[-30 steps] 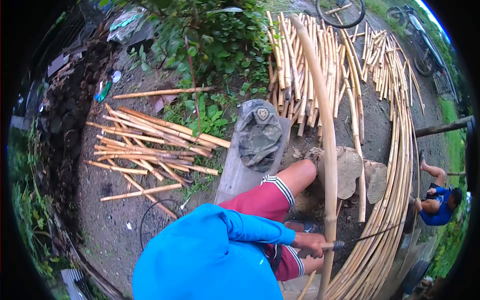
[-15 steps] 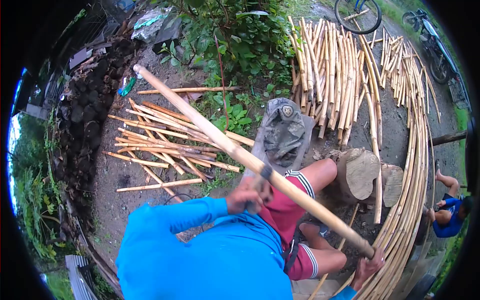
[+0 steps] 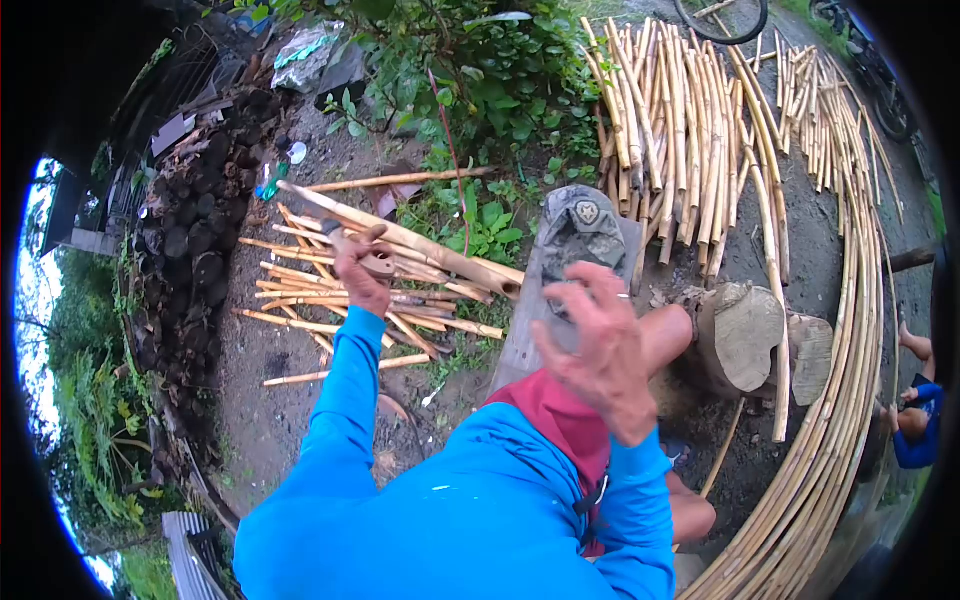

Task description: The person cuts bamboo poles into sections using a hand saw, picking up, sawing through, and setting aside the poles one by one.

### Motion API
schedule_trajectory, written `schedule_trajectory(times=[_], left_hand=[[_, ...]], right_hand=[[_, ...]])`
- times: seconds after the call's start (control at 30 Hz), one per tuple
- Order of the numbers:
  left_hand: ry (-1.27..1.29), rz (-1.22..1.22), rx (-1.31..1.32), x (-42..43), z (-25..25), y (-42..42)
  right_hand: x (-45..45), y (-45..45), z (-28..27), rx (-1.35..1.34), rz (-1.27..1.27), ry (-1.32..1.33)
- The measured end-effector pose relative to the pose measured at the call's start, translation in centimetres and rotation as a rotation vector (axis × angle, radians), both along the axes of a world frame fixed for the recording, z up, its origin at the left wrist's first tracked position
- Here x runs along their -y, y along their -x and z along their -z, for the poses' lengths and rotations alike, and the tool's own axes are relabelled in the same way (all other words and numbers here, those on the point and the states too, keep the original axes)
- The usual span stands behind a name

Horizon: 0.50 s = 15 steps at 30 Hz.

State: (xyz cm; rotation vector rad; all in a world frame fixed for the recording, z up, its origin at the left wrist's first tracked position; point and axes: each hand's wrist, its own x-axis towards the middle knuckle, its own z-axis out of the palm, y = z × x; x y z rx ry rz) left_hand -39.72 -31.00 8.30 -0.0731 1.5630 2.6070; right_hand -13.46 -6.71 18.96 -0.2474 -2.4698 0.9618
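My left hand [image 3: 362,272] is closed around a small tool with a brown wooden handle [image 3: 378,266] and a greyish end; its exact kind is unclear. Just beyond that hand, a thick pale bamboo pole [image 3: 440,252] lies slanted across a pile of thinner bamboo poles [image 3: 415,318] on the ground. Over my lap, my right hand [image 3: 605,350] is raised with its fingers apart and somewhat bent, holding nothing; a ring shows on one finger. Beyond it, a camouflage cap [image 3: 580,235] rests on a wooden plank [image 3: 520,345].
Cut logs [image 3: 742,338] stand beside my knee. Many bamboo poles [image 3: 690,130] lie at upper right, with a long bundle [image 3: 840,350] curving down the right side. Stacked dark wood [image 3: 180,240] lines the left. Another person [image 3: 915,425] is at the right edge.
The thick bamboo pole has gone from across my lap onto the left pile. My left hand has moved forward with the tool. My right hand has let go of the pole and risen over my lap.
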Motion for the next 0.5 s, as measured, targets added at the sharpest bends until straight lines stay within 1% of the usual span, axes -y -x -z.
schedule_trajectory(times=[0.03,0.07,0.1,0.13,0.17,0.2,0.23,0.3,0.37,0.4,0.43,0.47,0.5], left_hand=[[0.029,0.079,-0.061,-0.9,0.1,-1.4],[0.118,0.125,-0.101,-2.5,-0.5,-3.3],[0.202,0.177,-0.143,-4.6,-1.3,-5.3],[0.244,0.269,-0.187,-6.7,-1.8,-7.0],[0.282,0.364,-0.232,-8.4,-2.1,-8.7],[0.325,0.517,-0.255,-9.8,-2.2,-10.4],[0.352,0.678,-0.287,-11.3,-2.1,-12.0],[0.334,0.936,-0.278,-14.1,-0.8,-15.2],[0.358,1.108,-0.305,-17.0,-0.4,-18.4],[0.373,1.192,-0.282,-18.2,-0.7,-19.6],[0.4,1.274,-0.263,-19.2,-1.1,-20.4],[0.392,1.302,-0.346,-20.3,0.1,-21.1],[0.378,1.331,-0.366,-21.7,0.0,-21.2]], right_hand=[[-1.2,-1.3,-0.4,0.084,0.052,0.024],[-2.8,-2.9,-0.7,0.172,0.107,0.046],[-4.5,-4.6,0.9,0.147,0.212,0.041],[-6.9,-6.7,2.4,0.19,0.269,0.03],[-9.0,-9.1,4.1,0.244,0.363,0.119],[-10.6,-11.3,4.1,0.301,0.454,0.19],[-12.4,-13.7,4.8,0.371,0.566,0.129],[-16.1,-18.9,6.7,0.388,0.709,-0.003],[-20.0,-24.2,9.3,0.321,0.84,-0.176],[-21.1,-25.9,9.1,0.373,0.905,-0.289],[-22.3,-27.5,9.9,0.407,1.023,-0.309],[-23.3,-29.0,10.9,0.455,1.1,-0.335],[-24.1,-30.0,11.7,0.501,1.173,-0.358]])
